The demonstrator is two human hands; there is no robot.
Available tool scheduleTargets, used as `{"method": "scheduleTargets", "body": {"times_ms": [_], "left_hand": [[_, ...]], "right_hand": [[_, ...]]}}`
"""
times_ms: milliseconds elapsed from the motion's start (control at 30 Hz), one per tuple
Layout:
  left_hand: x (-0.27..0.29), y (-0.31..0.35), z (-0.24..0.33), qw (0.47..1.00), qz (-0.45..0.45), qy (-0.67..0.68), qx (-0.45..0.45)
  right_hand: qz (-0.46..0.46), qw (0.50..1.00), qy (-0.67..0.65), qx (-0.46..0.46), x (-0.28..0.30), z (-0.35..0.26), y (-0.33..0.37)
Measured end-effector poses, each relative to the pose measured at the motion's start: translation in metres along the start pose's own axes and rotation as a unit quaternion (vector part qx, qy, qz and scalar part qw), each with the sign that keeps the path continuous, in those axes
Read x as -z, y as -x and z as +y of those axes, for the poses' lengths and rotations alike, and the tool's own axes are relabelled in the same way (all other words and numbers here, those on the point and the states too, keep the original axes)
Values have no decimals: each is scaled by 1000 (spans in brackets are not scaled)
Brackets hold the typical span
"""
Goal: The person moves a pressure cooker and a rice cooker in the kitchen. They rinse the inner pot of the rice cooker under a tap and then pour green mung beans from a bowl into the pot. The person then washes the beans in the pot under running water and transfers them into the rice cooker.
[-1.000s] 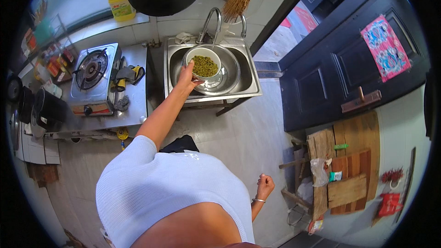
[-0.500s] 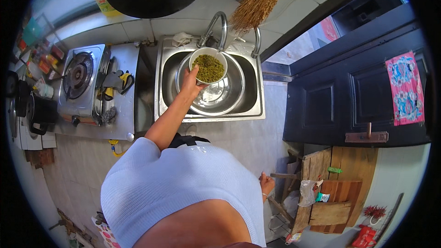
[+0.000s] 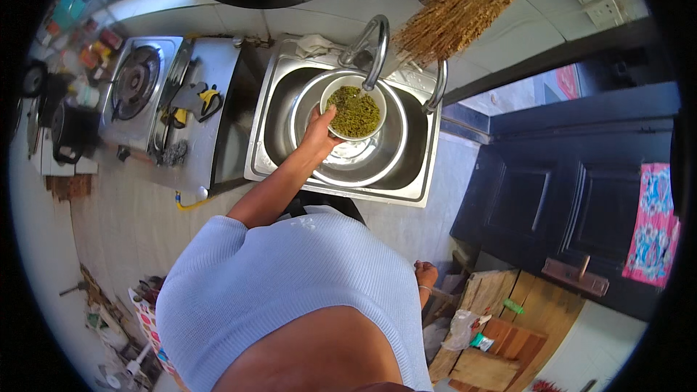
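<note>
My left hand [image 3: 319,136] is closed on the left rim of a white bowl [image 3: 384,110], the thumb over its edge. Small green beans, which look like mung beans [image 3: 356,117], fill the bowl. The bowl is held over a round metal basin [image 3: 401,138] standing in a steel sink [image 3: 403,194]. A curved chrome faucet [image 3: 382,47] hangs just above the bowl's far edge; whether water runs from it I cannot tell. Away from the sink, my right hand [image 3: 427,274] hangs low at my right side. Its fingers are curled in, and nothing shows in them.
Left of the sink, a gas stove [image 3: 136,81] stands on a metal counter [image 3: 210,127]. A second faucet [image 3: 439,87] rises at the sink's right corner, below a straw broom [image 3: 472,11]. To the right is a dark door [image 3: 537,196], with wooden boards [image 3: 537,312] near it.
The view has shifted and tilted, so sink and stove sit differently in the picture. The bowl is now more directly beneath the faucet, still in my left hand. My right hand stays low at my side.
</note>
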State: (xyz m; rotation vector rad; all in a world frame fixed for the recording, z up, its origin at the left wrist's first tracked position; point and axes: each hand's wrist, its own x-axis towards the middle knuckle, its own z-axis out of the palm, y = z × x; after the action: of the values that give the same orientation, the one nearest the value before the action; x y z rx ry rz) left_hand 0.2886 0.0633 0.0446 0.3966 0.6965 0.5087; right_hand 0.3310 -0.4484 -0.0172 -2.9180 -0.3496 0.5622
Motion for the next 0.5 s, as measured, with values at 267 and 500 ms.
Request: {"method": "scheduleTargets", "body": {"times_ms": [267,500], "left_hand": [[0,-4,-10,998,47,17,-30],[14,-22,-20,998,42,29,-33]], "right_hand": [[-83,962,-244,-89,35,-48,-55],[-29,954,-297,-15,-3,0,-83]]}}
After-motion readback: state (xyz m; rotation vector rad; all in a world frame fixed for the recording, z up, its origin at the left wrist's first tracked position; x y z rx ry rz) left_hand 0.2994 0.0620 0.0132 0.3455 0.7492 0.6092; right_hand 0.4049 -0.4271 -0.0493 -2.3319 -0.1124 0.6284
